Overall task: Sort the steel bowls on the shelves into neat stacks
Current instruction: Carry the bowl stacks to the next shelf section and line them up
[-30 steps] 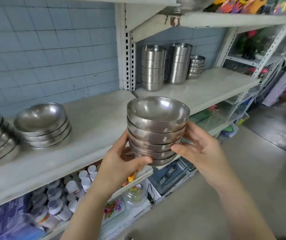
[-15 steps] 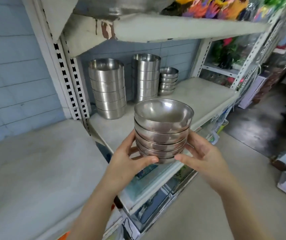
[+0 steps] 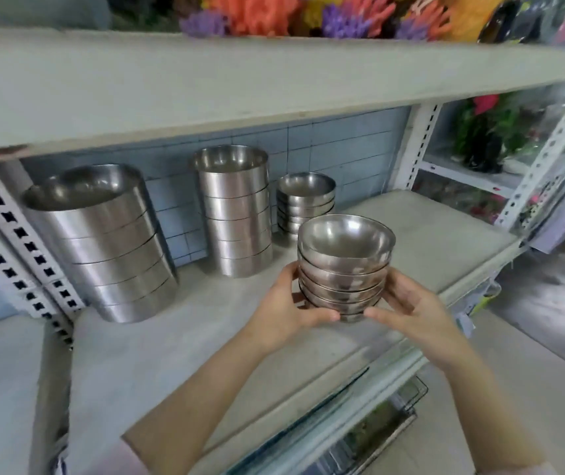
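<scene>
Over the shelf (image 3: 445, 245), left hand (image 3: 284, 308) and right hand (image 3: 411, 305) grip the bowl stack (image 3: 344, 269) low, fingers curled round it. Suggest landing it flat beside the matching small stack (image 3: 306, 200)

Soft, even daylight, brighter to my right, where the dark grey floor (image 3: 548, 296) gleams; the pale upper shelf board (image 3: 274, 80) throws shade on the far blue tiled wall (image 3: 342, 142); the stack of round steel bowls (image 3: 342, 269) I hold shows dull highlights, no harsh glare; the white slotted upright (image 3: 10, 231) at left bows and smears; the whole view looks slightly soft.
</scene>
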Action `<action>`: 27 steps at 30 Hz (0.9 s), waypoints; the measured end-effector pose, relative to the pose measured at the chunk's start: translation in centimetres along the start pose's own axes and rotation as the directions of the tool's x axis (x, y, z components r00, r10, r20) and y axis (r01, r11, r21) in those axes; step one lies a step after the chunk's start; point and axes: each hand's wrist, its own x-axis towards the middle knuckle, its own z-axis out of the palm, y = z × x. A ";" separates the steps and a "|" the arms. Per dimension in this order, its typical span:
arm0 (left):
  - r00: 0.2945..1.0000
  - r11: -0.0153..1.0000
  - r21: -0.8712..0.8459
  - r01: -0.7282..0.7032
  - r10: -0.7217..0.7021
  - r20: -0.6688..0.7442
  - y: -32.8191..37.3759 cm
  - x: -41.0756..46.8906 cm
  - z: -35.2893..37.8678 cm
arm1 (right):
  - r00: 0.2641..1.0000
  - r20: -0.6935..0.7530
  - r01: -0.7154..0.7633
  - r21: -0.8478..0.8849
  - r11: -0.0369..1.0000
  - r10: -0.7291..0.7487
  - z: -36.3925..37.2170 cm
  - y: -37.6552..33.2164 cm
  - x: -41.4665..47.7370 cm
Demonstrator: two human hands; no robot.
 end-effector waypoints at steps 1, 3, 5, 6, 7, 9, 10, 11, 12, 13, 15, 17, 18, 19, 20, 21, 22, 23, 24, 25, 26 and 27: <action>1.000 1.000 -0.009 0.011 -0.011 -0.017 -0.4 2.1 1.1 | 1.000 0.016 -0.010 -0.001 1.000 0.010 -1.8 0.7 1.7; 0.997 0.999 -0.016 0.039 -0.040 -0.062 -0.9 5.9 3.4 | 0.999 0.042 -0.028 -0.010 1.000 0.028 -5.2 2.0 5.1; 0.992 0.998 -0.020 0.067 -0.068 -0.108 -1.3 9.3 5.7 | 0.996 0.077 -0.032 -0.017 0.999 0.034 -8.6 3.3 8.4; 0.988 0.996 -0.022 0.081 -0.083 -0.127 -1.4 11.0 6.8 | 0.994 0.104 -0.033 -0.021 0.999 0.035 -10.1 3.9 10.0; 0.984 0.995 -0.026 0.096 -0.099 -0.148 -1.6 12.6 7.9 | 0.990 0.132 -0.038 -0.024 0.999 0.041 -11.6 4.5 11.6; 0.972 0.992 -0.029 0.125 -0.128 -0.198 -1.7 15.4 9.7 | 0.979 0.195 -0.046 -0.032 0.998 0.051 -14.3 5.4 14.6; 0.964 0.990 -0.019 0.142 -0.142 -0.227 -1.7 16.7 10.5 | 0.972 0.230 -0.046 -0.039 0.998 0.054 -15.4 5.7 16.1; 0.954 0.988 -0.015 0.155 -0.153 -0.259 -1.7 17.9 11.2 | 0.963 0.264 -0.051 -0.046 0.998 0.062 -16.4 6.0 17.5; 0.943 0.987 -0.016 0.158 -0.155 -0.295 -1.6 18.9 11.8 | 0.951 0.301 -0.053 -0.053 0.997 0.067 -17.2 6.2 18.9; 0.931 0.988 -0.017 0.153 -0.150 -0.333 -1.5 19.9 12.3 | 0.939 0.335 -0.053 -0.065 0.997 0.071 -17.9 6.4 20.2; 0.908 0.988 0.016 0.152 -0.133 -0.397 -1.2 21.5 13.1 | 0.925 0.372 -0.049 -0.088 0.995 0.079 -19.0 7.0 22.7; 0.893 0.987 0.032 0.156 -0.127 -0.432 -1.2 23.1 13.5 | 0.934 0.350 -0.047 -0.092 0.995 0.077 -19.6 7.4 24.7; 0.884 0.986 0.031 0.163 -0.132 -0.449 -1.3 23.8 13.6 | 0.942 0.332 -0.031 -0.088 0.996 0.058 -19.7 7.5 25.4; 0.873 0.985 0.032 0.169 -0.134 -0.469 -1.3 24.5 13.7 | 0.950 0.311 -0.012 -0.087 0.996 0.039 -19.8 7.7 26.2; 0.863 0.985 0.036 0.171 -0.133 -0.487 -1.3 25.1 13.8 | 0.955 0.297 0.010 -0.088 0.996 0.017 -19.8 8.0 26.9; 0.853 0.985 0.037 0.171 -0.129 -0.505 -1.4 25.7 13.8 | 0.956 0.295 0.024 -0.089 0.996 0.003 -19.7 8.4 27.5; 0.845 0.985 0.038 0.168 -0.125 -0.520 -1.5 26.1 13.9 | 0.954 0.301 0.035 -0.086 0.996 -0.007 -19.6 8.7 28.0; 0.840 0.986 0.038 0.164 -0.120 -0.529 -1.6 26.5 14.0 | 0.952 0.307 0.041 -0.078 0.996 -0.015 -19.4 9.1 28.4; 0.835 0.986 0.044 0.162 -0.113 -0.538 -1.6 26.7 14.0 | 0.949 0.313 0.048 -0.070 0.996 -0.024 -19.3 9.3 28.7; 0.829 0.985 0.051 0.163 -0.109 -0.548 -2.0 27.1 14.0 | 0.949 0.314 0.055 -0.066 0.996 -0.032 -19.1 9.5 28.9; 0.825 0.985 0.053 0.165 -0.108 -0.555 -2.1 27.3 14.0 | 0.949 0.314 0.061 -0.066 0.996 -0.038 -18.9 9.6 29.1; 0.821 0.986 0.048 0.162 -0.107 -0.561 -2.2 27.5 14.0 | 0.948 0.317 0.065 -0.064 0.996 -0.042 -18.8 9.6 29.2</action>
